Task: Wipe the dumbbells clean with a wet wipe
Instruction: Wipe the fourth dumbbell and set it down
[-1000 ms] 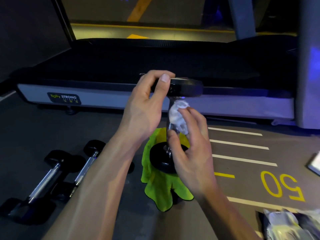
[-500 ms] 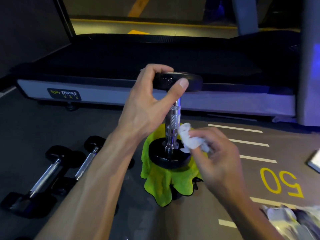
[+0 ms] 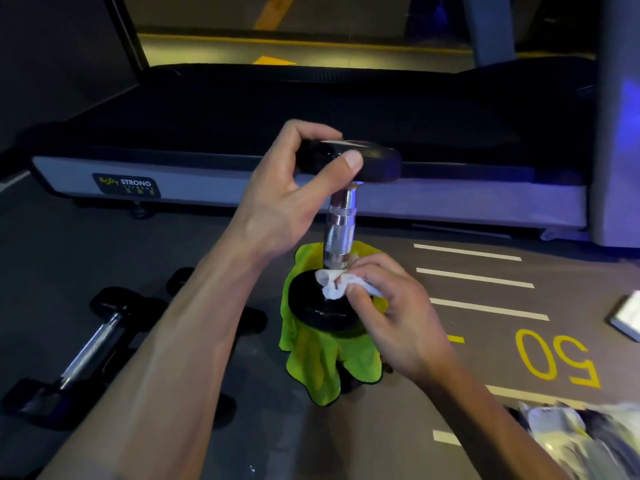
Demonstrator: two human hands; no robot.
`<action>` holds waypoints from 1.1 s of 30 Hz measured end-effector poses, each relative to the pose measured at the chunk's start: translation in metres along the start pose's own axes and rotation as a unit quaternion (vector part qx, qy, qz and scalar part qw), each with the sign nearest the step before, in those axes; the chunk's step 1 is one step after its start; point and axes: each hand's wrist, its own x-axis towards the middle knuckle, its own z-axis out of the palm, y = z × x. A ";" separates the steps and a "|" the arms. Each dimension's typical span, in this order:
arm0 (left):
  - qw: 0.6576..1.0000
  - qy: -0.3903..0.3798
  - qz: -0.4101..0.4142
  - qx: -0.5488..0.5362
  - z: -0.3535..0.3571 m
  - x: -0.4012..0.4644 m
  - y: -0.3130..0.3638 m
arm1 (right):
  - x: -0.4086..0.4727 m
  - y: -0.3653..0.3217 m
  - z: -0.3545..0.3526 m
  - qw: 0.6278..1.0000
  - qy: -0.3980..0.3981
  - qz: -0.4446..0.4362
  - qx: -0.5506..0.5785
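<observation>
The packet (image 3: pixel 585 441) at the floor's lower right corner is blurred and cut off. The white object (image 3: pixel 627 318) is cropped at the right edge. Whatever the cloth (image 3: pixel 322 365) drapes over is hidden.

Dim gym light is tinting everything; blue-violet glow is spilling right of the treadmill (image 3: pixel 311 109), whose edge is bowing; the lower right corner is blurring.
</observation>
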 end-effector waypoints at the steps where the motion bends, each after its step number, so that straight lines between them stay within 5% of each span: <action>1: 1.000 -0.005 0.001 -0.005 -0.001 0.001 -0.002 | 0.002 0.000 -0.001 1.000 -0.001 0.005 0.006; 9: 1.000 0.002 -0.003 -0.024 0.004 0.009 -0.007 | 0.034 -0.030 -0.005 0.989 0.146 -0.021 0.027; 14: 0.999 -0.002 0.004 -0.043 0.004 0.006 -0.008 | 0.005 -0.013 0.010 0.998 0.066 -0.015 -0.002; 20: 0.998 -0.003 0.016 -0.060 0.006 0.006 -0.009 | 0.044 -0.039 -0.006 0.984 0.165 -0.048 -0.033; 26: 0.998 0.017 0.014 -0.066 0.007 0.006 -0.008 | -0.005 -0.025 0.018 0.987 0.103 -0.102 -0.072; 33: 0.998 0.009 0.007 -0.065 0.006 0.003 -0.008 | 0.035 -0.047 0.010 0.984 0.138 -0.084 -0.070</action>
